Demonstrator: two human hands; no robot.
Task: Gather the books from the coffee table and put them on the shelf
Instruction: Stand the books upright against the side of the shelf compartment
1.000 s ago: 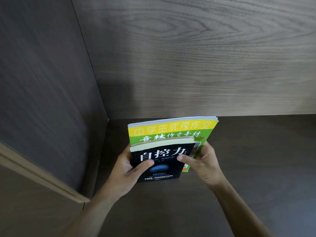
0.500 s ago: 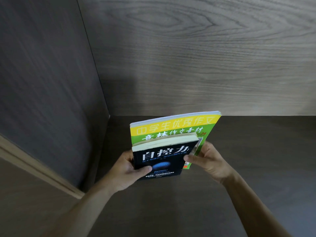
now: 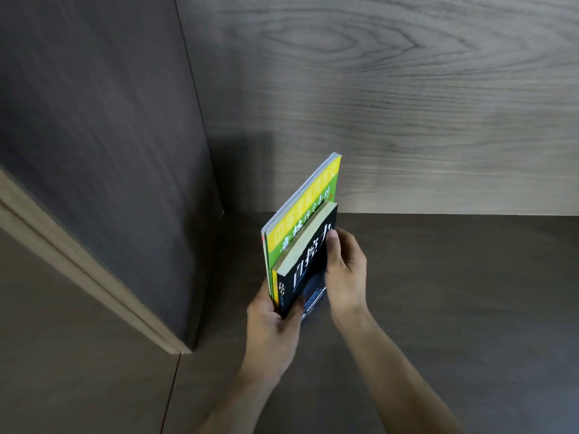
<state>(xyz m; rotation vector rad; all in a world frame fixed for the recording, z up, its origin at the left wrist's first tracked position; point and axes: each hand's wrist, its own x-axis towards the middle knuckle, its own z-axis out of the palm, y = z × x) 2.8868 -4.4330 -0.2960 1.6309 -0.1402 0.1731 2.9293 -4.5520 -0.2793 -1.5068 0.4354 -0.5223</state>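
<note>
The left forearm comes in from 6 o'clock. Its left hand [image 3: 272, 322] grips the near lower edge of the book stack [image 3: 308, 261], thumb across the front. The right forearm enters from 5 o'clock, and the right hand [image 3: 346, 274] lies back-up, its nearly straight fingers [image 3: 332, 245] pressing toward 10 o'clock against the stack's face.

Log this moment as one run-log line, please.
left hand: grips green book and black book | right hand: presses black book | books: upright
</note>
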